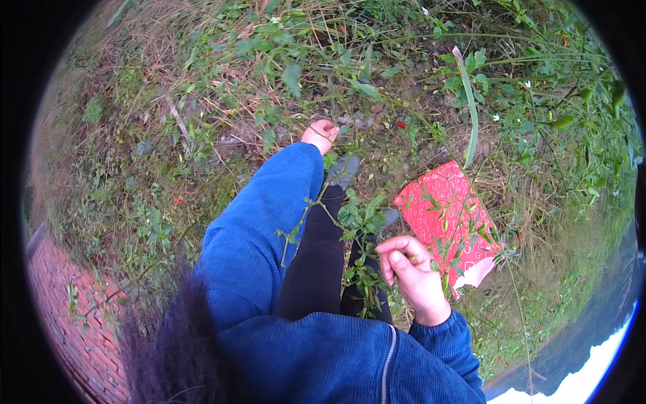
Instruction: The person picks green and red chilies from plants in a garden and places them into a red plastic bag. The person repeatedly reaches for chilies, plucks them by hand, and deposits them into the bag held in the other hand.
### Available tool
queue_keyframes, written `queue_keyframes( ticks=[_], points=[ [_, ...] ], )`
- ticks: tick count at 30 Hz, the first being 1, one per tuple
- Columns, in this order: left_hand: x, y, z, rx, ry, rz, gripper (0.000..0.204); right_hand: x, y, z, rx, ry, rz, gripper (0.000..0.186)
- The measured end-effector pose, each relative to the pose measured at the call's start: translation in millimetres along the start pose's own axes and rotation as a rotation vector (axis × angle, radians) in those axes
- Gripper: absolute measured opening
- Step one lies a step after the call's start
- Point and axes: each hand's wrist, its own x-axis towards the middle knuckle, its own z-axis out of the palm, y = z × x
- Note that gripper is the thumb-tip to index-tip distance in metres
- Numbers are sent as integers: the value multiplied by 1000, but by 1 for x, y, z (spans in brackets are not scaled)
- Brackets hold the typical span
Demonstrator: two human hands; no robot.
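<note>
Your right hand (416, 273) hangs with fingers curled and thumb drawn in beside a leafy plant (363, 219); whether anything is pinched there, you cannot tell from this angle. Your left hand (321, 137) reaches out farther, fingers bent among thin stems, its grip likewise unclear. The plant stands between you and the ground, in front of your dark trousers (306, 269) and grey shoe (344, 172). The step in hand appears to be working the stems by hand; the next move calls for a light, precise touch among them. Beyond your right hand, a red sheet (441, 185) lies on the grass, printed with repeated pale, letter-like shapes; no other writing is legible. Farther out, a green pepper (562, 122) hangs at right, with brick paving (74, 316) at lower left.
</note>
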Motion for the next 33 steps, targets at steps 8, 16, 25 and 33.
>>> queue_keyframes(
  ticks=[8,16,25,33],
  points=[
    [-37,61,-27,-927,91,-201,10,7,-1,-2,62,42,-16,17],
    [-66,108,-83,-997,9,-199,8,31,-19,2,-105,168,34,13],
    [-54,112,-74,-669,-458,-368,20,51,-14,0,25,245,45,15],
    [-47,147,-98,-791,-557,-290,26,94,-28,-8,-359,347,-214,14]
  ],
)
